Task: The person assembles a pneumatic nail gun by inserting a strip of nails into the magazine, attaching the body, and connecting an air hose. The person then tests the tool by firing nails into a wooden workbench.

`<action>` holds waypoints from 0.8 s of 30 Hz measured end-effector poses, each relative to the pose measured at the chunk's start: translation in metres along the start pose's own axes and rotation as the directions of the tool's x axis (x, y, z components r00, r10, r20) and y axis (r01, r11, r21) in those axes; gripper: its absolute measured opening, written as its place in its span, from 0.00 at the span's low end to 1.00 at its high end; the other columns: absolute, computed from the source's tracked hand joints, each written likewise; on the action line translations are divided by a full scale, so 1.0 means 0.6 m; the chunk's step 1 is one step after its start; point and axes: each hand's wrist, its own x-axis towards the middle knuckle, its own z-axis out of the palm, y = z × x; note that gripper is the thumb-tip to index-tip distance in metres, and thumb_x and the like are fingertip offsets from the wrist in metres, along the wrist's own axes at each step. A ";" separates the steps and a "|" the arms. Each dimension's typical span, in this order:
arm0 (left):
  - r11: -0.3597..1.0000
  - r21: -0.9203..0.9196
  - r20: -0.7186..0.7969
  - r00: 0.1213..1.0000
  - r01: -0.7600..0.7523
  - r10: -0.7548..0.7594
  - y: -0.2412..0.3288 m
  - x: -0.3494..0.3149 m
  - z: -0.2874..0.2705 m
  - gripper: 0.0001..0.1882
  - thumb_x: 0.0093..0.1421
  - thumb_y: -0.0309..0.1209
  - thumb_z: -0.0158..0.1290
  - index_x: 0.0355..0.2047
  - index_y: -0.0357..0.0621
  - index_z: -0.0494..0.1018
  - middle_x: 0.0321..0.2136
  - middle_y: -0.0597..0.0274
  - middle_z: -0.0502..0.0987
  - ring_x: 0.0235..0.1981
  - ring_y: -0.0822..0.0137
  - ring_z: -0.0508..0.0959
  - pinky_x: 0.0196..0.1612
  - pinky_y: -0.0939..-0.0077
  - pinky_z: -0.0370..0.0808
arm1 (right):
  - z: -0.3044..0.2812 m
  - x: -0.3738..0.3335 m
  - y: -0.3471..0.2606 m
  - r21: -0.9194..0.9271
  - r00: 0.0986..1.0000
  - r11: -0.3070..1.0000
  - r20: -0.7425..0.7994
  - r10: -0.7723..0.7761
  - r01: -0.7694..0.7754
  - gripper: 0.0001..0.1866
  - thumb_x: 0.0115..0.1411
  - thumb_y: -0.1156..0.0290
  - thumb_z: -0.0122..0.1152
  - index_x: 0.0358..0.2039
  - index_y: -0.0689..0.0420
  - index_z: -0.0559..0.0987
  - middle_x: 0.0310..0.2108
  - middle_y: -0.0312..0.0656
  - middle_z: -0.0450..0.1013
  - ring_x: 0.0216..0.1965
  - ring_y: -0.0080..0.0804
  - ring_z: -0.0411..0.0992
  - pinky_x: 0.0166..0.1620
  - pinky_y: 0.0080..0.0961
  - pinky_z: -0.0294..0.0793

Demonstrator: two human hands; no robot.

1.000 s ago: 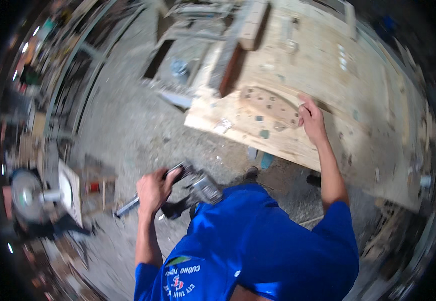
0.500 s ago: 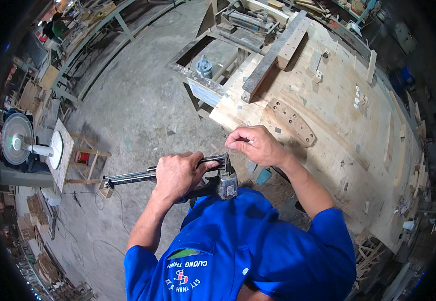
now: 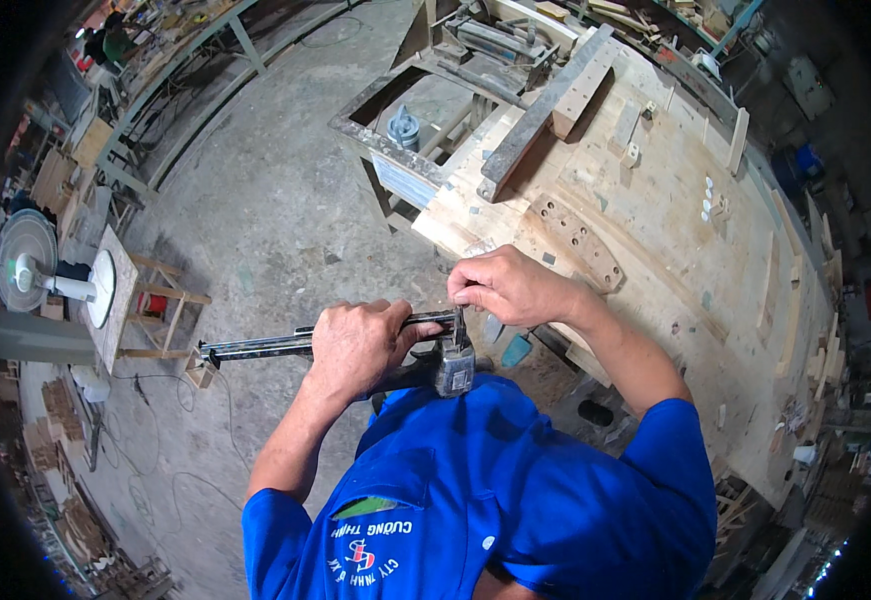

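My left hand (image 3: 357, 345) is wrapped around a pneumatic nail gun (image 3: 455, 372) held close to my waist. Its long, dark magazine (image 3: 255, 349) points out to the left, and its blocky metal head lies near the middle of my body. Just above the nose end, my right hand (image 3: 508, 285) is closed in a pinch, thumb against forefinger, close to or touching the magazine's end. Whatever sits between those fingertips is too small to make out. Beyond that hand, a curved wooden piece with several holes (image 3: 577, 243) lies on the wooden workbench (image 3: 700, 215).
A dark beam (image 3: 545, 115) lies across the bench's far left part, with small wood blocks (image 3: 631, 153) to its right. At left a white fan (image 3: 27, 262) stands by a wooden stool (image 3: 160, 300). Cords (image 3: 177, 478) trail over the concrete floor (image 3: 265, 170).
My right hand has come slightly down, its pinched fingers nearer the nail gun's nose end. The left hand keeps its hold. The view has shifted slightly.
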 end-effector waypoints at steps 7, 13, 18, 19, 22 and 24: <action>1.000 -0.012 -0.028 1.000 -0.012 0.011 -0.001 0.001 0.004 0.28 0.66 0.60 0.55 0.25 0.48 0.77 0.17 0.58 0.78 0.21 0.53 0.82 0.26 0.57 0.77 | 0.003 0.001 0.006 -0.005 0.999 0.999 0.011 -0.043 0.043 0.03 0.68 0.78 0.58 0.37 0.63 0.78 0.28 0.42 0.78 0.27 0.29 0.78 0.34 0.28 0.78; 1.000 -0.024 -0.041 0.999 -0.019 0.018 -0.004 0.000 0.006 0.28 0.65 0.59 0.55 0.24 0.47 0.77 0.17 0.58 0.78 0.21 0.54 0.82 0.27 0.57 0.77 | -0.005 0.004 -0.002 0.005 0.997 1.000 0.075 0.018 -0.018 0.02 0.68 0.78 0.58 0.37 0.63 0.78 0.28 0.43 0.78 0.28 0.29 0.78 0.34 0.28 0.79; 0.998 -0.065 -0.035 0.999 -0.009 0.007 -0.005 0.004 0.008 0.27 0.64 0.58 0.58 0.23 0.47 0.76 0.18 0.58 0.77 0.23 0.51 0.81 0.27 0.54 0.75 | -0.007 0.007 -0.001 -0.059 0.997 0.998 0.081 -0.018 0.023 0.02 0.67 0.78 0.60 0.37 0.63 0.77 0.28 0.45 0.78 0.29 0.34 0.80 0.34 0.32 0.78; 0.998 -0.063 -0.038 0.999 -0.010 0.008 -0.006 0.004 0.008 0.27 0.64 0.58 0.57 0.23 0.47 0.76 0.18 0.58 0.77 0.23 0.52 0.81 0.27 0.54 0.75 | -0.006 0.009 -0.004 -0.083 0.996 0.995 0.073 -0.049 0.055 0.02 0.66 0.78 0.60 0.36 0.63 0.77 0.28 0.46 0.78 0.29 0.36 0.80 0.34 0.32 0.78; 0.998 -0.061 -0.052 0.998 -0.028 0.025 -0.008 0.004 0.011 0.28 0.64 0.58 0.57 0.23 0.47 0.76 0.18 0.58 0.76 0.22 0.52 0.81 0.26 0.54 0.75 | -0.005 0.014 -0.008 -0.149 0.987 0.977 0.070 -0.144 0.153 0.02 0.65 0.79 0.61 0.36 0.64 0.77 0.28 0.48 0.78 0.29 0.42 0.80 0.34 0.34 0.77; 0.996 -0.062 -0.070 0.996 -0.058 0.054 -0.008 0.007 0.014 0.28 0.64 0.58 0.57 0.23 0.47 0.75 0.18 0.58 0.76 0.22 0.52 0.81 0.26 0.55 0.75 | -0.004 0.017 -0.003 -0.180 0.975 0.959 0.092 -0.203 0.217 0.02 0.65 0.79 0.61 0.35 0.63 0.77 0.28 0.49 0.77 0.30 0.45 0.79 0.35 0.35 0.77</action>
